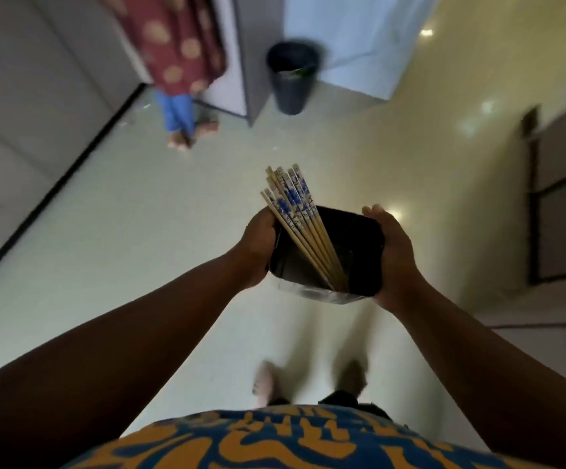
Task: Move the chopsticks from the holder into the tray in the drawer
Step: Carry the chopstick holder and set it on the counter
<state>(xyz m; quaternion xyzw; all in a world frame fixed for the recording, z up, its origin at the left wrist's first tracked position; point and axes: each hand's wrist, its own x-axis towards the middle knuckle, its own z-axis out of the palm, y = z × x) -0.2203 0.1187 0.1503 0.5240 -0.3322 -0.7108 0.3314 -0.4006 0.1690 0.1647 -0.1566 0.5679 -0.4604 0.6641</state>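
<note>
Head view
Holder: a black, square-mouthed plastic chopstick holder (356,238) is carried in the air above the pale glossy tiled floor (132,225), in front of the person's body; it rests on nothing but the two hands. A clear or silvery rim shows along its near lower edge.
Chopsticks: a bundle of light wooden chopsticks with blue-and-white patterned tops (295,211) stands inside the holder, leaning toward its far-left corner; the patterned ends stick out well above the rim.
Left hand: the left hand (258,238) grips the holder's left side, fingers curled round the wall, just beside the leaning chopsticks.
Right hand: the right hand (393,245) clasps the holder's right side, palm against the wall, fingertips hooked over the far right rim.
Body: an orange-and-blue patterned shirt (275,441) fills the bottom edge; two blurred feet show on the floor beneath the holder.
Surroundings: a black round waste bin (291,79) stands on the floor at the far end, beside a grey cabinet panel (251,55).
Other person: to the bin's left stands a second person in a red patterned garment (173,42) and blue trousers.
Left edge: grey cabinet fronts (31,96) with dark handles.
</note>
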